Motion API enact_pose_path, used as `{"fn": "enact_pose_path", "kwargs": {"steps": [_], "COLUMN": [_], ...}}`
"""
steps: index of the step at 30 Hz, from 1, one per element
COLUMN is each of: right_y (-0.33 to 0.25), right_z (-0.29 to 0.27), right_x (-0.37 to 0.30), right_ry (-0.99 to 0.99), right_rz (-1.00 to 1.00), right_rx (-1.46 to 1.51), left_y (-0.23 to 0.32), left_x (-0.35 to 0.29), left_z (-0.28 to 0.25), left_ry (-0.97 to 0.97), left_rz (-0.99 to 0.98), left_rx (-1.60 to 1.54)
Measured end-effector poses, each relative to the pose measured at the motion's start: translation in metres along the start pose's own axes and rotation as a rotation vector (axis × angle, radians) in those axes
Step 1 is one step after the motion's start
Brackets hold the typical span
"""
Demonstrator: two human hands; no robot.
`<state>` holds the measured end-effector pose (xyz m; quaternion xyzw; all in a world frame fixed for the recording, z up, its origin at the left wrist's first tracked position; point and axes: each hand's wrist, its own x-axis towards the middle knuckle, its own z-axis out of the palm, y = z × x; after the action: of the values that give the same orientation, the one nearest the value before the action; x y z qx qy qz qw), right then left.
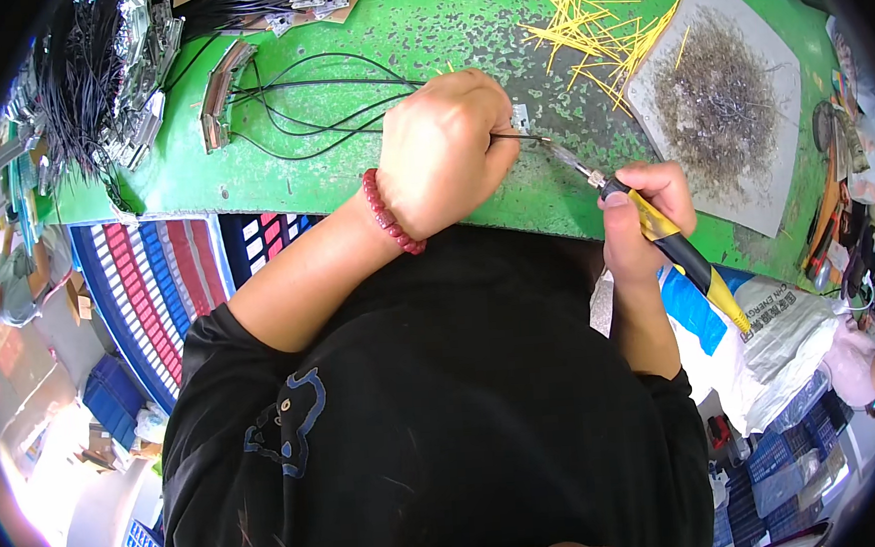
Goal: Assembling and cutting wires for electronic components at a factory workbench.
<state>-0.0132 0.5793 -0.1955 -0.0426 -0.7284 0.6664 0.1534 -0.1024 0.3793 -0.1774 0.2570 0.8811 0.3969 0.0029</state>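
My left hand [445,148], with a red bead bracelet at the wrist, is closed on a thin black wire [326,85] and a small metal part [519,118] at the near edge of the green bench [351,168]. My right hand [644,216] grips a soldering iron [671,244] with a yellow and black handle. Its metal tip points left and meets the wire end just beside my left fingers.
Loose yellow wire pieces [582,19] lie at the back right, beside a grey pad [717,96] covered in fine metal scraps. Black wire bundles and metal parts [105,83] pile up at the back left. White sacks [772,333] and blue crates stand to the right.
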Motion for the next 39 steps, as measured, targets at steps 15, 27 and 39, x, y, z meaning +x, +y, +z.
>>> {"fn": "enact_pose_path", "kwargs": {"steps": [15,27,39], "right_y": [0.000,0.000,-0.001], "right_z": [-0.003,-0.002,0.000], "right_x": [0.000,0.004,0.005], "right_ry": [-0.005,-0.028,-0.025], "right_rz": [0.012,0.028,0.028], "right_rx": [-0.021,0.004,-0.022], "left_y": [-0.002,0.006,0.019], "left_x": [0.004,0.023,0.044], "left_z": [-0.006,-0.017,-0.027], "left_ry": [-0.097,-0.321,-0.594], "left_rz": [-0.028,-0.062,-0.006], "left_rx": [-0.085,0.181,0.371]}}
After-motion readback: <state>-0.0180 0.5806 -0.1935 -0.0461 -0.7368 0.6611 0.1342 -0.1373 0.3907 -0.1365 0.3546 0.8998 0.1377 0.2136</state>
